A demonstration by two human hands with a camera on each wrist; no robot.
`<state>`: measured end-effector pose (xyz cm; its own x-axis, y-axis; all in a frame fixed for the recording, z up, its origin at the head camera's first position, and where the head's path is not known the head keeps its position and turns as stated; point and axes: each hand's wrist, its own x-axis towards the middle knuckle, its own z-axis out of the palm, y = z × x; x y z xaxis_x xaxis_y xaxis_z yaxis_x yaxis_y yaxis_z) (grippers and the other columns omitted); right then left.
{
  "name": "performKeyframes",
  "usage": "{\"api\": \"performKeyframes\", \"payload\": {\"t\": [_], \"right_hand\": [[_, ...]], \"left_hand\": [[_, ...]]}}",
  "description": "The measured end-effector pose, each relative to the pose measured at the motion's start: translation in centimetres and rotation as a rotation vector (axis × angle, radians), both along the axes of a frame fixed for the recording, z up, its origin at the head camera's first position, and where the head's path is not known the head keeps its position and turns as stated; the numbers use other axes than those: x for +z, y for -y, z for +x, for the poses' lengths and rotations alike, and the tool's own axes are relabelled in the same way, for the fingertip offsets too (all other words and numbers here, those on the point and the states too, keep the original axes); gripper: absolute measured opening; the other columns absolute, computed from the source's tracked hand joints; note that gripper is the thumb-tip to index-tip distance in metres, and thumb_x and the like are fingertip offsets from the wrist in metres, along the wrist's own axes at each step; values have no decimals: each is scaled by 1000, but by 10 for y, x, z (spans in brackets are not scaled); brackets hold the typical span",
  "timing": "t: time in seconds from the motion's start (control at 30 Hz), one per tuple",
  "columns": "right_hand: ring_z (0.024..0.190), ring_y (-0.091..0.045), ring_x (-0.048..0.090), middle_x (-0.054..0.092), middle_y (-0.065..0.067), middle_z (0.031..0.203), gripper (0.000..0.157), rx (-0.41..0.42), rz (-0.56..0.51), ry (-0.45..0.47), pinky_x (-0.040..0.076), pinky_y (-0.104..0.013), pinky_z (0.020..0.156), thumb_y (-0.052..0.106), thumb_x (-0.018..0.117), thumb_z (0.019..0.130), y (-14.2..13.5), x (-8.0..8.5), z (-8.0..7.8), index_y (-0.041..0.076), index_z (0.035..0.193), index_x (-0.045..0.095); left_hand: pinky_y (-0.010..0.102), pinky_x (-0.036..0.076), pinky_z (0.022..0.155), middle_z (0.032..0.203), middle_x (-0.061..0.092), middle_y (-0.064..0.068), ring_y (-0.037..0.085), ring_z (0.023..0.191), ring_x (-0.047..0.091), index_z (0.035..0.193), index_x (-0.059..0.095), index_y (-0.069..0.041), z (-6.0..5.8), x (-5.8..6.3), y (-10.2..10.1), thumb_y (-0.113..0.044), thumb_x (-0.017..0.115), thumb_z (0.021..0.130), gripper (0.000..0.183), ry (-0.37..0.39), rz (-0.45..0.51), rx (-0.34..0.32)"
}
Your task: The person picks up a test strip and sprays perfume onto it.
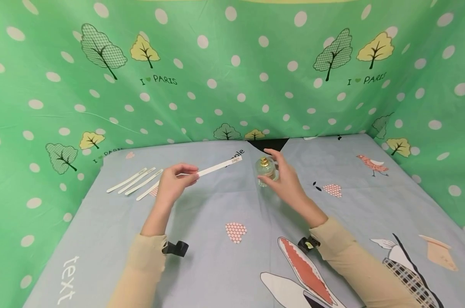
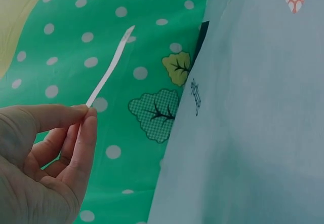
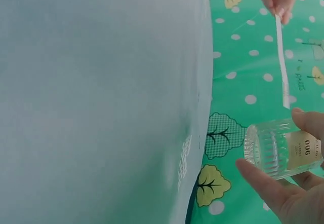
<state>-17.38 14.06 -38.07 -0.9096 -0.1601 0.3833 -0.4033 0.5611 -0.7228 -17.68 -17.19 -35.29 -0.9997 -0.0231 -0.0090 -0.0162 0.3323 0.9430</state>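
Note:
Between thumb and fingertips my left hand (image 1: pixel 177 182) pinches one end of a white perfume test strip (image 1: pixel 219 166). Its far end, with small print, points right toward the bottle and stops short of it. In the left wrist view the same strip (image 2: pixel 111 69) looks slightly bent. My right hand (image 1: pixel 286 182) holds a clear ribbed glass perfume bottle (image 3: pixel 273 148) with thumb and fingers around its sides. A beige label on it reads 006. The bottle's gold spray nozzle (image 1: pixel 264 161) is uncapped and faces up. Both hands are raised over the table.
Several more white strips (image 1: pixel 134 182) lie side by side at the table's left. A grey-blue printed cloth (image 1: pixel 209 265) covers the table. Green dotted curtains (image 1: pixel 232 77) stand behind and at both sides. Each wrist wears a black camera mount (image 1: pixel 176 248).

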Motion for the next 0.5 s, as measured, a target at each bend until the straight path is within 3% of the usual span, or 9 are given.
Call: {"api": "performKeyframes", "payload": {"t": [0.17,0.3,0.5], "right_hand": [[125,-39,58,60,-19,134,69,-22,-85,68,50,-54,106,8,80,83,-9,-1,-4,9,142,45],[127,-39,57,59,-19,135,69,-47,-112,100,51,-54,105,8,80,83,-17,-4,-7,9,143,46],[125,-39,58,60,-21,134,68,-94,-87,126,53,-51,103,7,81,81,-28,-14,-16,6,141,48]], "left_hand": [[17,60,77,91,68,-3,-4,74,68,115,67,8,1,0,13,-5,71,89,30,12,13,41],[15,59,76,88,69,-5,-4,74,68,118,64,11,1,-1,27,-4,70,90,32,17,48,87],[13,59,73,83,69,-8,-2,72,69,120,62,12,1,-5,50,-2,70,90,34,48,76,183]]}}
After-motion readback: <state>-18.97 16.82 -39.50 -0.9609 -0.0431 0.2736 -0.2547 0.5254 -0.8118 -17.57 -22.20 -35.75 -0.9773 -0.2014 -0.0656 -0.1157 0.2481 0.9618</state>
